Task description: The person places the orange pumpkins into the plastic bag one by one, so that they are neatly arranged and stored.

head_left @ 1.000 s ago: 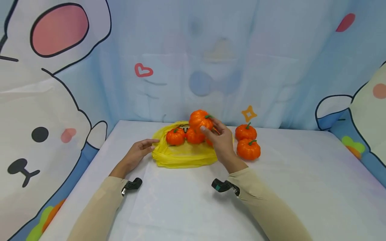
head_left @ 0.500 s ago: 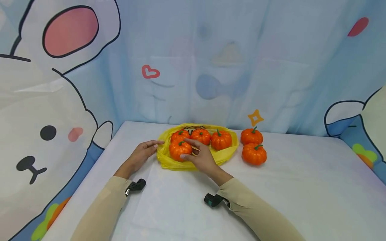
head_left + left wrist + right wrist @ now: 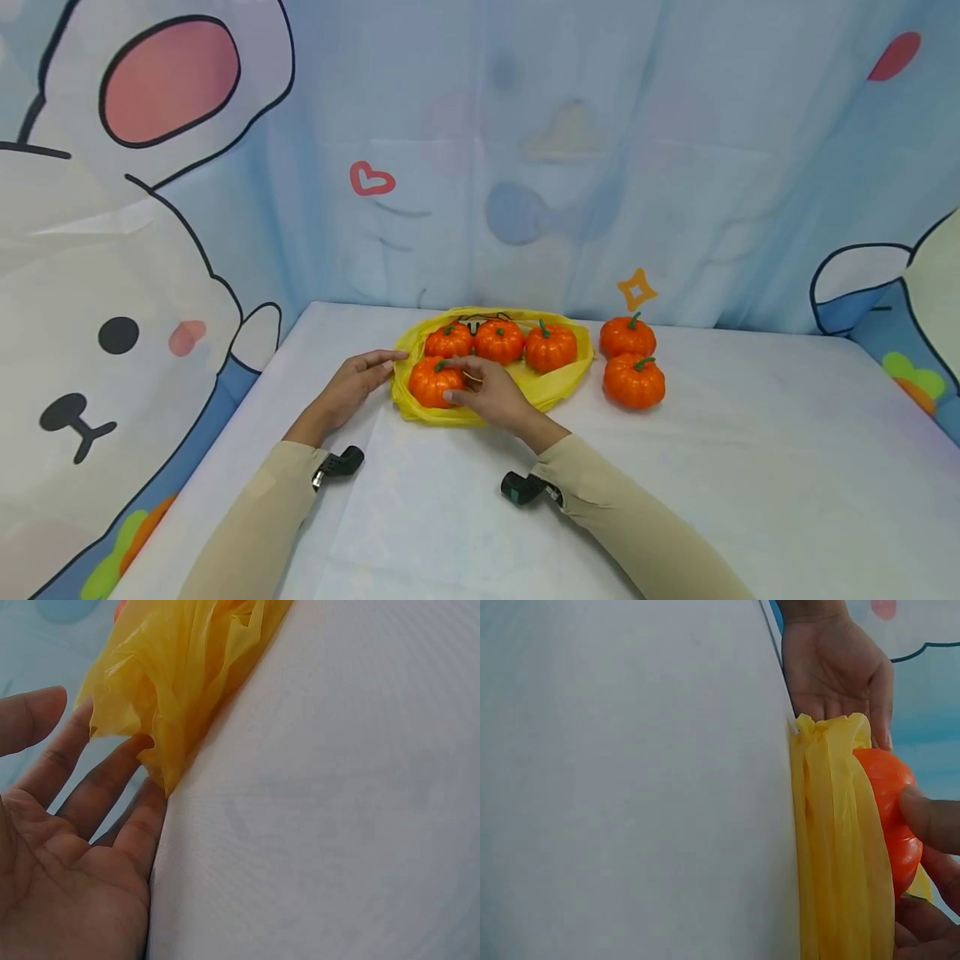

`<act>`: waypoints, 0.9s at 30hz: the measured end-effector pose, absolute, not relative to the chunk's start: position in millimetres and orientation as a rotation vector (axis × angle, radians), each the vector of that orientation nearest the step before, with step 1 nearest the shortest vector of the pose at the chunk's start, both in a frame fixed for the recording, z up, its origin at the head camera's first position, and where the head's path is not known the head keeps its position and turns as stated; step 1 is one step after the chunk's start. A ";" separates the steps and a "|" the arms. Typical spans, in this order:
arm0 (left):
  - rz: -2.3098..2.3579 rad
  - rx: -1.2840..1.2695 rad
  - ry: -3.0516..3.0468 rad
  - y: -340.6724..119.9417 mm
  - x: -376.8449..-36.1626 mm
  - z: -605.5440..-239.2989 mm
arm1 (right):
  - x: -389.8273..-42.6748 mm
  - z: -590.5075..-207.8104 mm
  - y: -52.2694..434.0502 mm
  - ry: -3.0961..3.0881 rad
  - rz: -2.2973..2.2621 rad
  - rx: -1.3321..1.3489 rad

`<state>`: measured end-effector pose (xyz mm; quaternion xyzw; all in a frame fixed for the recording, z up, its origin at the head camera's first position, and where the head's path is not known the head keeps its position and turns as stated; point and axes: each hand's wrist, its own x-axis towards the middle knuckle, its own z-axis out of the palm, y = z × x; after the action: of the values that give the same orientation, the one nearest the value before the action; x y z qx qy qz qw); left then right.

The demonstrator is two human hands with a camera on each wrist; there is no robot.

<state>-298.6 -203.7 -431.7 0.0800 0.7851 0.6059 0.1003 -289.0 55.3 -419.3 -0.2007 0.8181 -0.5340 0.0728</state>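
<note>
A yellow plastic bag (image 3: 555, 385) lies spread on the white table, its rim folded low around several orange toy pumpkins with green stems. At its front left my right hand (image 3: 495, 396) holds one toy pumpkin (image 3: 429, 383), thumb on the near side and fingers on the far side. The right wrist view shows this pumpkin (image 3: 889, 795) behind the bag's bunched edge. My left hand (image 3: 352, 386) touches the bag's left edge with extended fingers. In the left wrist view its fingertips reach behind the yellow plastic (image 3: 176, 682), partly hidden. Three other pumpkins (image 3: 499, 342) sit in a back row inside the bag.
Two more toy pumpkins stand on the table right of the bag, one (image 3: 628, 336) behind the other (image 3: 634, 382). A printed cartoon curtain (image 3: 450, 250) hangs along the table's back edge. White tabletop (image 3: 420, 517) stretches in front of the bag.
My right hand has brought a pumpkin from above the back of the bag down to its front left, then slightly farther left. My left hand stays at the bag's edge. The head view has shifted slightly.
</note>
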 end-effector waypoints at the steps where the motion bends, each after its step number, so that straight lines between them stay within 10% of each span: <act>1: 1.789 0.239 2.325 -203.8 -298.5 -431.6 | -289.2 -418.5 55.8 2.479 -1.585 -0.614; 11: 1.816 0.247 2.297 -204.1 -298.6 -434.0 | -286.7 -381.9 97.6 2.703 -1.423 -0.684; 27: 1.738 0.199 2.361 -202.2 -297.4 -430.6 | -304.6 -385.8 342.1 2.896 -1.289 -0.418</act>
<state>-297.4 -202.2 -430.6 0.0675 0.7993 0.5885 0.1012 -304.6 342.1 -385.8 -0.1306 0.9054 -0.4030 -0.0279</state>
